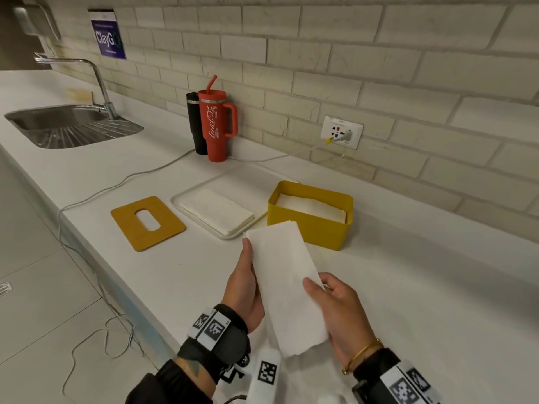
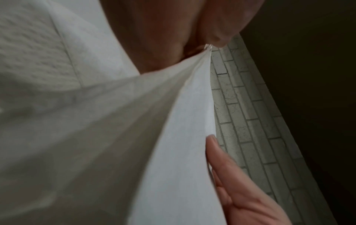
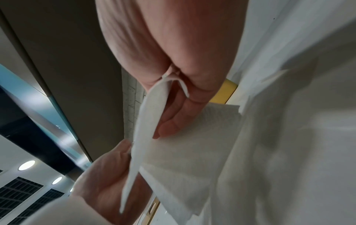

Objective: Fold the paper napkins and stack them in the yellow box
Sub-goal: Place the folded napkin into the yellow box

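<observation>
Both hands pinch napkin [image 1: 287, 287] | head: yellow box [image 1: 313, 228] | wrists: blurred, probably folds

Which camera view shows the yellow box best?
The head view: the whole yellow box stands on the counter with napkins inside. The right wrist view shows only a yellow corner behind the right hand. The left wrist view does not show it.

Held napkin [image 1: 287, 287] hides both hands' fingers (thumbs show).

Two hands, left hand [image 1: 248, 282] and right hand [image 1: 339, 310], hold a folded white paper napkin [image 1: 287, 282] above a white counter [image 1: 408, 287], near a yellow box [image 1: 313, 228] of napkins.
</observation>
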Available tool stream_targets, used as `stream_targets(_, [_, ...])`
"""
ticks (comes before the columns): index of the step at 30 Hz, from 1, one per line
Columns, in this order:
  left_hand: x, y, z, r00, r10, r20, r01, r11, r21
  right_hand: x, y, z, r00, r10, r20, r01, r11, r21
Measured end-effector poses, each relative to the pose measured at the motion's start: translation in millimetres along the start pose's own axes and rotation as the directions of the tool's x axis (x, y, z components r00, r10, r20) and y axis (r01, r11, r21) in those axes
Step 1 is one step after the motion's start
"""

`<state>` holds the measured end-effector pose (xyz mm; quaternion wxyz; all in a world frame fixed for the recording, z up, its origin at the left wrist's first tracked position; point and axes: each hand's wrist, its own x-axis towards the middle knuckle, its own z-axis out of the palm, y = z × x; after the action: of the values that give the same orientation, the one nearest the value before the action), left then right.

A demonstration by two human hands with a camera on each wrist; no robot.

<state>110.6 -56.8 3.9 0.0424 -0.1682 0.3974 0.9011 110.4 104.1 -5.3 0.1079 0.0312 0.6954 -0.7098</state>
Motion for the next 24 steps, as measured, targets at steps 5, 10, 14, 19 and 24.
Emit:
stream_targets(5, [-1,-1,-5,0.999,0.002,0.048,-0.005,0.999,0.050,1,1,5,1.000,-0.012,-0.003,0.012,1.000,0.021])
stream_targets(10, [0,-3,-6,0.993,0.029,0.115,-0.042,0.992,0.115,4,2,8,1.000,-0.015,0.001,0.015,0.998,0.061])
stream_targets(14, [5,0,-7,0.992,0.066,0.108,-0.082,0.984,0.155,11,1,9,0.998,-0.042,0.039,0.043,0.999,-0.017])
stream_targets(19, [5,8,-6,0.988,0.122,0.097,-0.139,0.969,0.203,22,1,7,0.995,-0.048,0.082,0.057,0.992,-0.109])
stream_targets(24, [2,14,-7,0.985,0.136,0.106,-0.158,0.961,0.228,24,-2,4,0.993,-0.054,0.108,0.063,0.995,-0.079])
